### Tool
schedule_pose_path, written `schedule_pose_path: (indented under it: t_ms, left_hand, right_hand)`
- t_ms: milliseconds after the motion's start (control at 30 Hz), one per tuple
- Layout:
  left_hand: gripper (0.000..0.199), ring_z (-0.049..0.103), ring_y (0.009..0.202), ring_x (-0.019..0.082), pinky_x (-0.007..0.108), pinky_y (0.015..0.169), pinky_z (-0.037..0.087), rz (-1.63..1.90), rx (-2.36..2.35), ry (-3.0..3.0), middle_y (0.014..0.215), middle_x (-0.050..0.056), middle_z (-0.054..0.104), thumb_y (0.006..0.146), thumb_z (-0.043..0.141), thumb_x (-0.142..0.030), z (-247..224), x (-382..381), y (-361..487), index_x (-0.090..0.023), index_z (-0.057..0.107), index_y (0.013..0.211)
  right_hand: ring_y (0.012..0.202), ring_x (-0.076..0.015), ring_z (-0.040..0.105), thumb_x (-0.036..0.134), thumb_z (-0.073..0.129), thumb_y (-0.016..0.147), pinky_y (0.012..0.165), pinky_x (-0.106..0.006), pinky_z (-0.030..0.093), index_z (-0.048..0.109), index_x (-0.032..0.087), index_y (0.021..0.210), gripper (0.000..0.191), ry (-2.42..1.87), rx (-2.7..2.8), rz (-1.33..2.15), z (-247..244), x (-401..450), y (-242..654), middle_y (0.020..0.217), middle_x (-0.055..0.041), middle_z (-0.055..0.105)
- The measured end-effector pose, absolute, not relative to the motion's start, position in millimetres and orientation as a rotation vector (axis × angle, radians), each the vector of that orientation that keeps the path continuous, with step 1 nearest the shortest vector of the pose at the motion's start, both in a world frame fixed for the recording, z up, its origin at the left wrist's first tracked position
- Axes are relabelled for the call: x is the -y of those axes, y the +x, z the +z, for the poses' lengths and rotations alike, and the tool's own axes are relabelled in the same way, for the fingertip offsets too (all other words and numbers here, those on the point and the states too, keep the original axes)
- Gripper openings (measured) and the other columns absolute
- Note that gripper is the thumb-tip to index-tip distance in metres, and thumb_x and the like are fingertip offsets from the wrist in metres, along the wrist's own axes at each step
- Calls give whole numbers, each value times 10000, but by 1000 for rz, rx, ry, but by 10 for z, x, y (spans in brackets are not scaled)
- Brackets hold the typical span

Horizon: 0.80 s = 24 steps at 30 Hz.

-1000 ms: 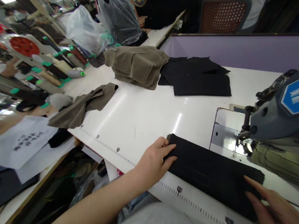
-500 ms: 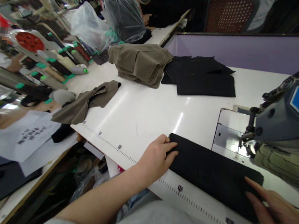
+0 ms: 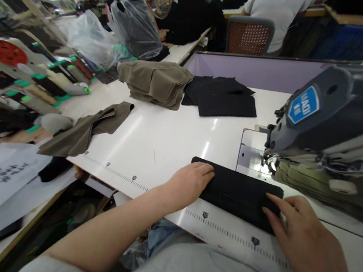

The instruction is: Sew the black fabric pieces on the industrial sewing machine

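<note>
Seemingly light and pliable (best held flat by both ends), a black fabric panel (image 3: 236, 190) lies on the white table (image 3: 174, 137) near the sewing machine (image 3: 337, 114) in the head view, the left hand (image 3: 191, 183) laid over one end, grip unclear, the right hand (image 3: 304, 233) resting parted thumb and fingertip toward the other.

The white worktop (image 3: 137, 144) had a scale (image 3: 227, 233) printed along its near edge. On it lay a black panel (image 3: 237, 192), a thread (image 3: 154, 155), loose brown cloth (image 3: 83, 135) and — farther back — a brown stack (image 3: 154, 82) beside black pieces (image 3: 227, 105).
</note>
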<state>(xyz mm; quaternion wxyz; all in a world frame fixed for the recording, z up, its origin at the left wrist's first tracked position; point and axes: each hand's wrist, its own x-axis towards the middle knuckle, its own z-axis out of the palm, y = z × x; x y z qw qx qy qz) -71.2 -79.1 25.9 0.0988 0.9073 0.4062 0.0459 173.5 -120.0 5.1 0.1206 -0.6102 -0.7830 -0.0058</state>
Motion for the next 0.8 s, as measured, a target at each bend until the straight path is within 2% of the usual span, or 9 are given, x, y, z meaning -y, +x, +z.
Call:
schedule_pose_path:
  t_ms: [67, 133, 233, 300, 367, 433, 600, 700, 800]
  left_hand:
    - [319, 541, 918, 222, 363, 800, 465, 94, -1289, 2710, 1005, 110, 562, 874, 451, -216, 288, 797, -613, -105, 498, 1170]
    - [412, 539, 876, 258, 399, 730, 476, 78, -1374, 2732, 956, 113, 551, 844, 497, -383, 299, 827, -518, -141, 503, 1177]
    - [428, 532, 872, 280, 420, 707, 476, 82, -1453, 2748, 918, 120, 541, 813, 510, -460, 270, 867, -437, -152, 559, 1106]
    - [395, 530, 915, 284, 438, 758, 468, 137, -1445, 2775, 981, 136, 541, 818, 522, -421, 217, 870, -419, -142, 563, 1095]
    - [360, 510, 1008, 289, 444, 848, 446, 207, -1371, 2833, 1114, 172, 513, 834, 520, -354, 141, 858, -411, -99, 559, 1086]
    - [324, 477, 1093, 291, 425, 921, 419, 248, -1264, 2900, 1187, 206, 485, 862, 474, -267, 54, 845, -400, -38, 545, 1080]
    - [320, 471, 1126, 285, 430, 934, 426, 355, -1214, 2925, 1156, 223, 516, 891, 336, -170, -103, 865, -394, 8, 507, 1093]
    - [332, 439, 1161, 279, 429, 958, 407, 381, -1258, 2853, 1204, 225, 478, 890, 337, -185, -116, 890, -404, 8, 481, 1121]
    - [407, 374, 1220, 266, 412, 991, 375, 310, -1284, 2805, 1291, 222, 402, 894, 365, -242, -95, 894, -427, 3, 395, 1218]
  right_hand:
    - [726, -244, 575, 272, 298, 860, 559, -388, 475, 594, 105, 1014, 373, -1661, 2368, -194, 96, 1177, 1652, 985, -164, 561]
    - [1013, -273, 514, 99, 291, 820, 792, -453, 441, 586, 141, 1064, 385, -1433, 2486, -223, 119, 1131, 1567, 1170, -152, 520]
    - [1049, -209, 507, 12, 303, 796, 896, -408, 397, 614, 155, 1001, 399, -1257, 2607, -115, 131, 1050, 1462, 1131, -102, 578]
    - [995, -205, 535, 51, 362, 815, 920, -421, 378, 623, 148, 949, 309, -1305, 2606, -39, 146, 1019, 1397, 1055, -98, 613]
    - [955, -220, 543, 154, 445, 831, 933, -464, 355, 607, 142, 982, 221, -1397, 2563, 18, 161, 1020, 1325, 997, -99, 623]
    - [957, -236, 533, 259, 504, 825, 949, -488, 333, 580, 124, 1047, 270, -1462, 2504, 18, 153, 1045, 1257, 984, -107, 614]
    - [1180, -267, 384, 342, 509, 824, 1019, -472, 256, 538, 100, 1128, 389, -1480, 2446, -11, 9, 1110, 1214, 1181, -145, 523]
    - [1246, -251, 307, 346, 456, 851, 1025, -469, 251, 501, 123, 1178, 398, -1467, 2448, 74, -78, 1116, 1266, 1322, -124, 414]
    - [1256, -241, 294, 354, 426, 862, 1023, -481, 241, 481, 144, 1199, 401, -1452, 2449, 113, -128, 1108, 1305, 1356, -103, 376]
